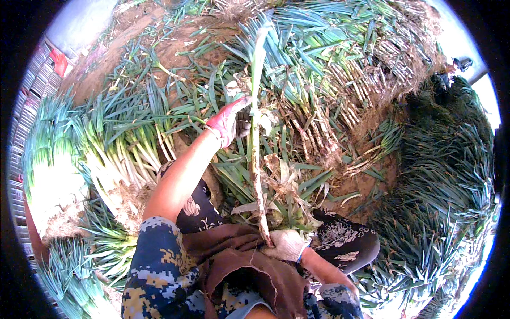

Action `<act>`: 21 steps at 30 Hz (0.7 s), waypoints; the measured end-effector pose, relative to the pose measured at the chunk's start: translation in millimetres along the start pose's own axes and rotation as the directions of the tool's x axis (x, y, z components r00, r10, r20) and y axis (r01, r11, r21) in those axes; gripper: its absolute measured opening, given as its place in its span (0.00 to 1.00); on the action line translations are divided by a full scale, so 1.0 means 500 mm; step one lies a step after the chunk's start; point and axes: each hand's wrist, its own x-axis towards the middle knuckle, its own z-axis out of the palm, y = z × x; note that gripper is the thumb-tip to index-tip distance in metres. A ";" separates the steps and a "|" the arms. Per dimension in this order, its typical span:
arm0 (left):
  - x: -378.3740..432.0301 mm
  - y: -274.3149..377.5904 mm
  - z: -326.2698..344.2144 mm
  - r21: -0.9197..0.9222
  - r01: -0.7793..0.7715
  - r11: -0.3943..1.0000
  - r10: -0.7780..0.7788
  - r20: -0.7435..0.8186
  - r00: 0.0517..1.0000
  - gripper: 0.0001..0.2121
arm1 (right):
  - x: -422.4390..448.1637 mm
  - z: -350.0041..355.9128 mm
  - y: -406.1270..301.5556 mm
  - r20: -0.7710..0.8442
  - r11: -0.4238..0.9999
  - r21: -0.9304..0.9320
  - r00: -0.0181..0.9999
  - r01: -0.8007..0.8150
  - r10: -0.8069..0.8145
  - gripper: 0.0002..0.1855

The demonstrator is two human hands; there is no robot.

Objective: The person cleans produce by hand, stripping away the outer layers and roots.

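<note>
A long green onion (258, 175) with a brown-streaked white stalk and green top stands nearly upright before me. My right hand (289, 244), in a pale knit glove, grips its root end low over my lap. My left hand (229, 121), in a pink and grey glove, is beside the upper stalk where it turns green. Whether its fingers close on the stalk or a leaf is hard to see. Below the stalk, stripped dry leaves and green scraps (285, 175) lie in a heap between my knees.
Paler green onions (127, 159) with roots lie to the left, beside a bright bundle (57, 175). Unpeeled onions (310, 123) spread ahead and to the right. A large dark-leaved pile (442, 159) fills the right side. A person (452, 71) is partly visible at far right.
</note>
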 end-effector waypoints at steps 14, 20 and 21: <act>0.076 -0.128 0.008 -0.293 0.319 0.901 -0.249 0.252 0.935 0.31 | 0.028 -0.017 -0.059 0.207 0.898 0.429 0.957 0.096 -0.201 0.18; 0.048 -0.070 0.072 -0.444 0.120 0.888 0.010 0.278 0.961 0.23 | 0.030 -0.005 -0.049 0.271 0.923 0.338 0.921 0.182 -0.281 0.21; 0.045 -0.057 0.083 -0.455 0.142 0.879 0.025 0.342 0.939 0.23 | 0.034 -0.007 -0.045 0.284 0.915 0.370 0.918 0.162 -0.277 0.21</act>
